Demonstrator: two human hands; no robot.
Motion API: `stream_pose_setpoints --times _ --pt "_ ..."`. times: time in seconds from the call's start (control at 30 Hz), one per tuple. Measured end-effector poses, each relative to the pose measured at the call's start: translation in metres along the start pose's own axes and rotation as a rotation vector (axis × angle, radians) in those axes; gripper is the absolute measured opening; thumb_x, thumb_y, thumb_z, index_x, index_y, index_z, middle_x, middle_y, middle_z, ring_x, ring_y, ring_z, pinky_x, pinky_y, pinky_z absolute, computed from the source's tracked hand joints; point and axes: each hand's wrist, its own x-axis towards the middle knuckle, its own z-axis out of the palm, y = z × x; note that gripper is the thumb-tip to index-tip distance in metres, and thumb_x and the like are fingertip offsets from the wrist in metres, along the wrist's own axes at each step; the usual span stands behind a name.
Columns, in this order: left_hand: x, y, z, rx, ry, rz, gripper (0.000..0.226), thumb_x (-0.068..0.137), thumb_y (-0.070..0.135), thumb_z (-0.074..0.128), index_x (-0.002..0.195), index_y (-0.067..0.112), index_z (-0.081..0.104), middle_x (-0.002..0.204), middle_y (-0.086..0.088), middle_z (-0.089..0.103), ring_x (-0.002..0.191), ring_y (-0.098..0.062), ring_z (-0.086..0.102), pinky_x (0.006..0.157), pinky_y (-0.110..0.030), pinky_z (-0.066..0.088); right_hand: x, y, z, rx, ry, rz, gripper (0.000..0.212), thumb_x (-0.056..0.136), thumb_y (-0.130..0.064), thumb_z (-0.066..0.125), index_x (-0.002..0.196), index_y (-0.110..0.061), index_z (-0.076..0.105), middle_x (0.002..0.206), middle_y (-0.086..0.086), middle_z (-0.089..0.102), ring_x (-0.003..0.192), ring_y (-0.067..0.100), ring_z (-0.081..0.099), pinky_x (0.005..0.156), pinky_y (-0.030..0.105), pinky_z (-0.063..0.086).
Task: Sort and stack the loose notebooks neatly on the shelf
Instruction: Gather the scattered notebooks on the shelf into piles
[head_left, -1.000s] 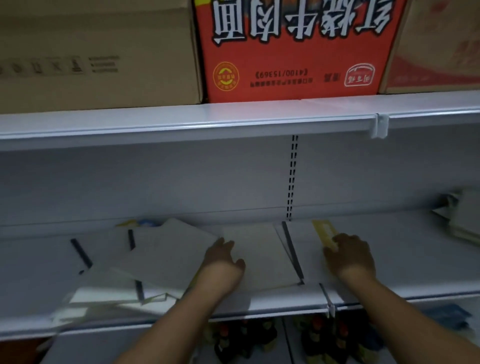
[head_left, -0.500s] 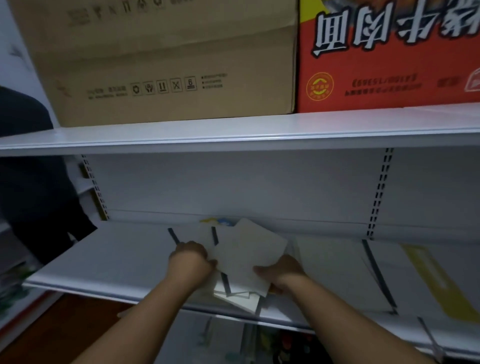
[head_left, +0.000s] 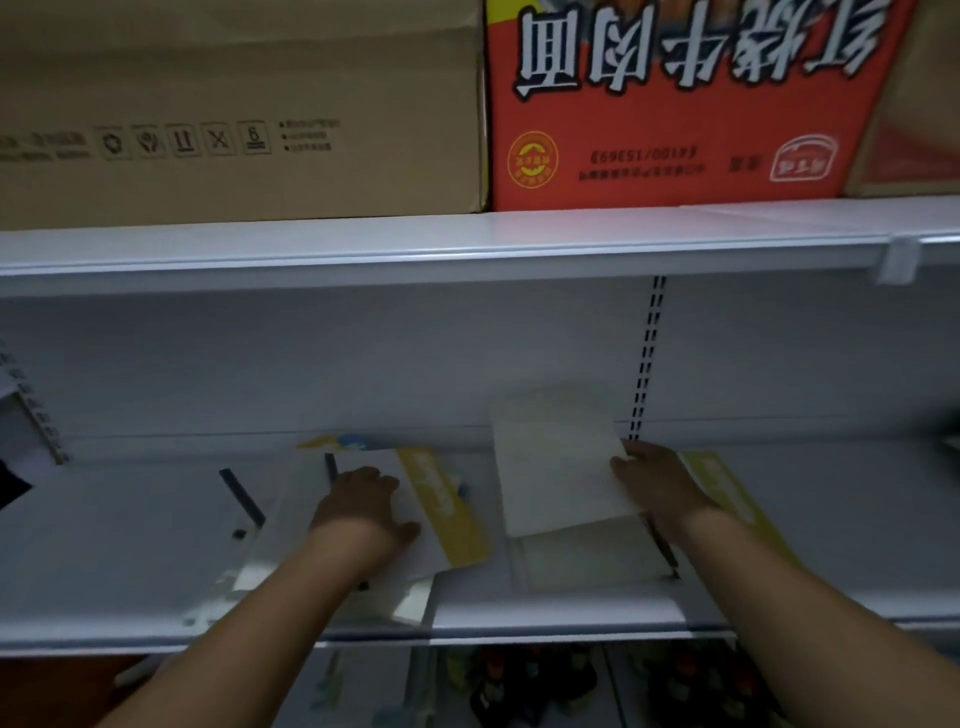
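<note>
Two hands work the shelf at once. The right hand has its fingers closed on the right edge of a pale notebook, which is tilted up, its far end raised toward the back wall, its near edge resting on a second pale notebook that lies flat. The left hand lies palm down, fingers spread and pressing flat, on a white notebook with a yellow band; it pins rather than grips. Under and around that one is a loose, crooked pile, with dark spines poking out to the left and one corner hanging over the front lip of the shelf. Another yellow-banded notebook lies under the right forearm.

The sorting looks to be in its early part: two groups forming, neither squared.

The main risk is the overhanging pile. Any forward drag from the left hand could slide the covers off the front edge onto the bottles below. The raised notebook is held by one edge only, so it may bend or slip out. The light is dim and the frame blurred, which makes matching covers less certain.
</note>
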Motion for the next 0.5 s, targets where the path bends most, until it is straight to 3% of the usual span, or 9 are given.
stream_pose_setpoints --times 0.07,0.13,0.2,0.23,0.3,0.37,0.5 --pt "-0.002 0.013 0.005 -0.022 -0.041 0.071 0.073 0.081 0.051 0.059 0.142 0.020 0.033 0.150 -0.005 0.032 0.139 -0.022 0.026 0.113 -0.029 0.026 0.006 0.018 -0.012 -0.174 -0.033 0.084 0.028 0.090 -0.010 0.050 0.114 0.000 0.062 0.108 0.012 0.064 0.094 0.029 0.061 0.087 0.035 0.048" --pt "-0.002 0.020 0.010 -0.017 -0.086 0.086 0.077 0.077 0.055 0.060 0.142 0.021 0.034 0.148 -0.004 0.035 0.138 -0.022 0.029 0.113 -0.028 0.027 0.002 0.031 -0.012 -0.589 -0.106 0.105 0.038 0.091 -0.024 0.050 0.121 -0.001 0.056 0.124 0.017 0.058 0.109 0.030 0.057 0.089 0.031 0.046" --pt "-0.002 0.018 0.013 -0.018 -0.105 0.048 0.076 0.078 0.057 0.058 0.142 0.021 0.035 0.149 -0.004 0.036 0.138 -0.021 0.031 0.113 -0.029 0.027 -0.007 0.035 -0.008 -0.999 -0.092 0.034 0.044 0.091 -0.034 0.048 0.126 -0.008 0.051 0.132 0.014 0.050 0.118 0.028 0.050 0.093 0.031 0.044" --pt "-0.003 0.016 0.013 -0.052 -0.087 0.027 0.073 0.081 0.055 0.056 0.141 0.020 0.035 0.149 -0.004 0.035 0.138 -0.022 0.031 0.114 -0.028 0.025 -0.010 0.034 -0.003 -1.081 -0.061 -0.016 0.044 0.091 -0.034 0.048 0.129 -0.011 0.048 0.134 0.013 0.045 0.122 0.028 0.045 0.096 0.032 0.043" --pt "-0.007 0.010 0.010 -0.146 -0.019 -0.009 0.063 0.087 0.048 0.053 0.140 0.018 0.038 0.150 -0.006 0.033 0.139 -0.022 0.028 0.114 -0.027 0.022 -0.015 0.025 0.014 -0.994 -0.042 -0.113 0.045 0.090 -0.031 0.050 0.132 -0.015 0.046 0.138 0.012 0.042 0.127 0.026 0.040 0.101 0.031 0.039" --pt "-0.012 0.005 0.006 -0.280 0.060 -0.053 0.057 0.089 0.040 0.054 0.139 0.016 0.040 0.151 -0.008 0.033 0.139 -0.023 0.028 0.113 -0.027 0.021 -0.021 0.007 0.041 -0.770 -0.135 -0.169 0.041 0.090 -0.031 0.051 0.129 -0.018 0.051 0.136 0.007 0.050 0.124 0.022 0.047 0.099 0.025 0.038" --pt "-0.021 -0.010 -0.001 -0.651 0.147 -0.206 0.065 0.082 0.031 0.059 0.140 0.011 0.037 0.142 -0.015 0.044 0.127 -0.031 0.044 0.106 -0.036 0.038 -0.040 -0.022 0.103 -0.549 -0.405 -0.096 0.047 0.090 -0.034 0.051 0.132 -0.012 0.047 0.135 0.009 0.052 0.120 0.022 0.051 0.095 0.026 0.042"
